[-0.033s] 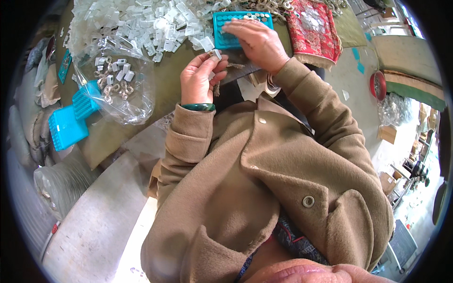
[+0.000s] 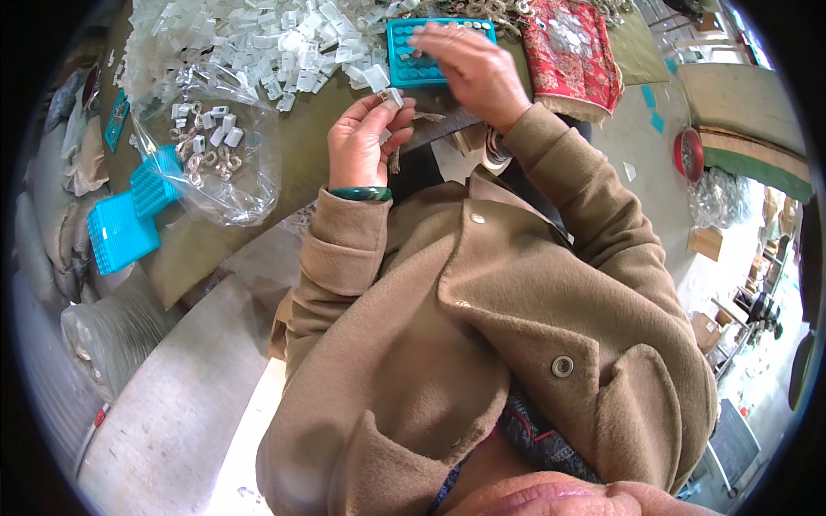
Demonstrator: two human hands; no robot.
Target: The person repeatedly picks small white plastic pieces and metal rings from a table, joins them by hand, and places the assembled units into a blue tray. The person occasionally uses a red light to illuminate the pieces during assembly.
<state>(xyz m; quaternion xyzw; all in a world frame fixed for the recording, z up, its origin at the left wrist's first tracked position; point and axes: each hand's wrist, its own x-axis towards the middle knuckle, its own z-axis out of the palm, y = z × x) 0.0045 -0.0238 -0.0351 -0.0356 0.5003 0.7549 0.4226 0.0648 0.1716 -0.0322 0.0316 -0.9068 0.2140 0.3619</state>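
My left hand (image 2: 354, 148), with a green bangle at the wrist, pinches a small white plastic case (image 2: 391, 97) between thumb and fingers. A beige cord (image 2: 395, 161) hangs below these fingers. To the right, my right hand (image 2: 483, 76) reaches over a turquoise tray (image 2: 399, 72) with rows of round hollows. Its fingers are stretched out and slightly blurred, and their tips cover part of the tray. Several small round pale pieces (image 2: 477, 25) sit along the tray's far edge. Just beyond my left hand lies a large heap of white plastic cases (image 2: 301, 47).
On the left, a clear plastic bag (image 2: 249, 193) holds several corded cases. Turquoise trays (image 2: 120, 230) overlap the table's left edge. A red patterned cloth (image 2: 568, 73) lies right of the working tray, with coiled cords (image 2: 508, 9) behind. A red basin (image 2: 688, 155) stands further right.
My right hand has shifted slightly to the right and down over the tray. The tray sits a touch further up and left. My left hand keeps its pinch on the white case.
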